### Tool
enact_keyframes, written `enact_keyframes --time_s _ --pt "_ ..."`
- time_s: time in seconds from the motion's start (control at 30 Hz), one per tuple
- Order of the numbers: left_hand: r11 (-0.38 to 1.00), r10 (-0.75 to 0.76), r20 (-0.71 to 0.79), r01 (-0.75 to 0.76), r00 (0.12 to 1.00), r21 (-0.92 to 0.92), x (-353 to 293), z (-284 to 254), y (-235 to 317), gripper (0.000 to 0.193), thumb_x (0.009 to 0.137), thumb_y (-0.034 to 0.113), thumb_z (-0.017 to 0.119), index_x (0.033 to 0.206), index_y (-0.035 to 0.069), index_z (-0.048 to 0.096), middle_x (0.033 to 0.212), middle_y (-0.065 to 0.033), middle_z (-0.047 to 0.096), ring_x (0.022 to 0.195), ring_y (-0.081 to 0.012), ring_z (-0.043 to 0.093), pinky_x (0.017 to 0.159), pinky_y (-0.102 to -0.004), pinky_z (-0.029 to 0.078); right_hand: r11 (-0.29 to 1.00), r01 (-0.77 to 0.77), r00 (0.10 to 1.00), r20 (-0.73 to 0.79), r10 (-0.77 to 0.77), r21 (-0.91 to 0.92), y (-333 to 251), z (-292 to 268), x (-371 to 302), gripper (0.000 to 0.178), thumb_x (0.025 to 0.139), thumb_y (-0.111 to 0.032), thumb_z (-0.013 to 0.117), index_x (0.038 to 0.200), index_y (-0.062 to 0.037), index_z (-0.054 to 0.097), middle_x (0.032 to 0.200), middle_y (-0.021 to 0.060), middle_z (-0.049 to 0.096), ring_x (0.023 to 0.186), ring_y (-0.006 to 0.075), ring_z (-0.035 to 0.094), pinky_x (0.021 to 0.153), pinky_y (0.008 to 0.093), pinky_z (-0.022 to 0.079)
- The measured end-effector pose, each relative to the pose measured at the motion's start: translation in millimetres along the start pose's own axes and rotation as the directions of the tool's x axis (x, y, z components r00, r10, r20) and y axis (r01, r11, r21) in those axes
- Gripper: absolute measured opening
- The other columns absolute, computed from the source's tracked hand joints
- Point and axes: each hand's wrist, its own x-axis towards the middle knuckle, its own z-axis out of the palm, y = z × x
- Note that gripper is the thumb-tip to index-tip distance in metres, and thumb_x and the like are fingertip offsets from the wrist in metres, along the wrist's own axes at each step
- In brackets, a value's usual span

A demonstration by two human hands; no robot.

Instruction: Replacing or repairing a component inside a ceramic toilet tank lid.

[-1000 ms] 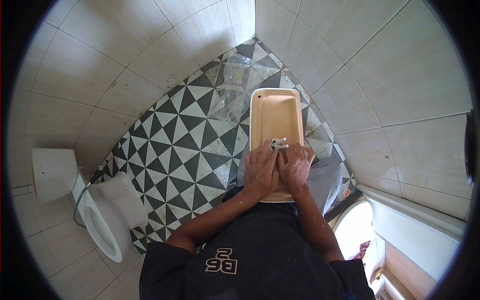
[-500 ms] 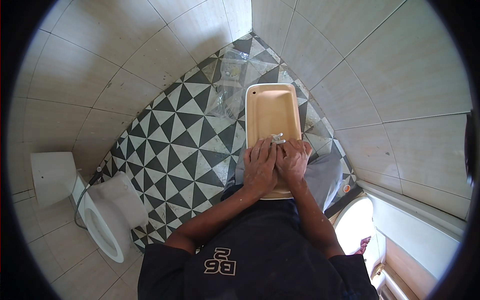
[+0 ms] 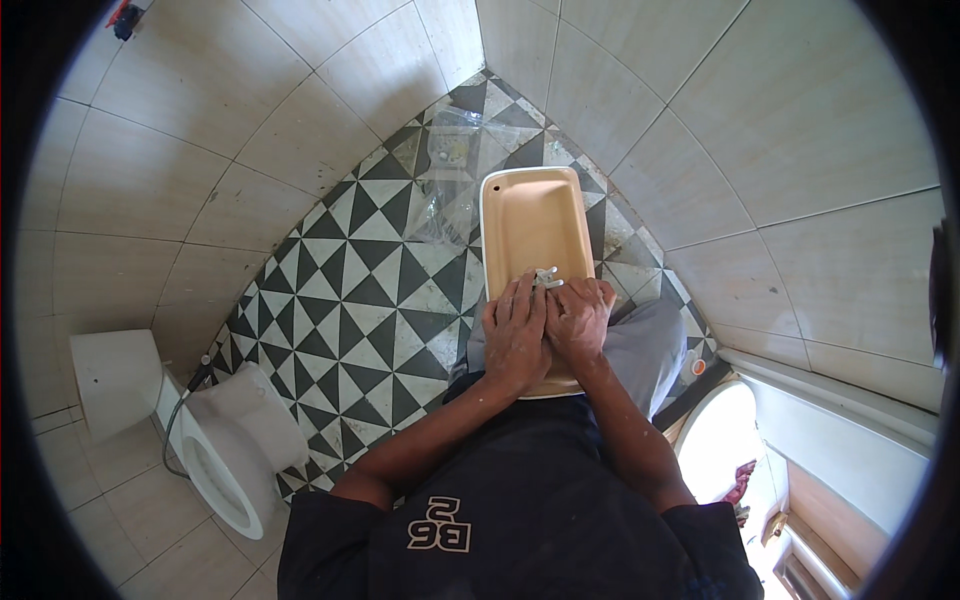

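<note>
A long, shallow ceramic piece [image 3: 538, 215] lies across my lap, tan inside with a white rim and a small dark hole near its far left corner. Against its middle, my left hand [image 3: 515, 335] and my right hand [image 3: 578, 325] are pressed side by side, thumbs together and fingers bent. A small white plastic fitting with prongs [image 3: 547, 277] pokes out just beyond the fingertips, between the two hands. Both hands are closed around its near end, which they hide. Pale smears mark the skin of both hands.
A white toilet [image 3: 215, 470] with its cistern [image 3: 115, 375] and a spray hose [image 3: 182, 410] stands left. Crumpled clear plastic [image 3: 450, 180] lies on the black-and-white floor [image 3: 370, 270] ahead. Tiled walls meet beyond. At right are a small orange-and-white round item [image 3: 697, 367] and a bright white oval surface [image 3: 718, 440].
My view has shifted slightly, so a red and black object on the wall shows at the top left. Both hands stay on the piece, with almost no visible movement.
</note>
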Motion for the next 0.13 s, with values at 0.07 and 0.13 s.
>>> enact_keyframes --time_s 0.07,0.13 --pt "1.000 0.004 -0.002 -0.004 1.000 0.009 0.9 -0.6 -0.3 0.072 0.082 0.017 0.068 0.149 -0.002 0.049 0.164 -0.0180 0.036 0.151 -0.0369 0.033 0.117 -0.0557 0.024 1.000 -0.007 1.000 0.019 0.008 -0.015 -1.2 -2.1 1.0 0.010 0.082 -0.013 0.074 0.075 -0.0105 0.068 0.078 0.0051 0.061 0.084 0.0274 0.062 0.092 0.0464 0.041" --pt "1.000 0.009 0.008 -0.009 1.000 -0.009 1.2 -4.0 -0.1 0.072 0.082 0.015 0.067 0.150 -0.001 0.049 0.166 -0.0171 0.035 0.151 -0.0366 0.034 0.118 -0.0558 0.025 1.000 -0.025 1.000 0.004 0.025 -0.013 -1.1 -0.1 0.1 0.010 0.081 -0.014 0.076 0.076 -0.0092 0.068 0.081 0.0086 0.061 0.085 0.0297 0.062 0.094 0.0472 0.041"
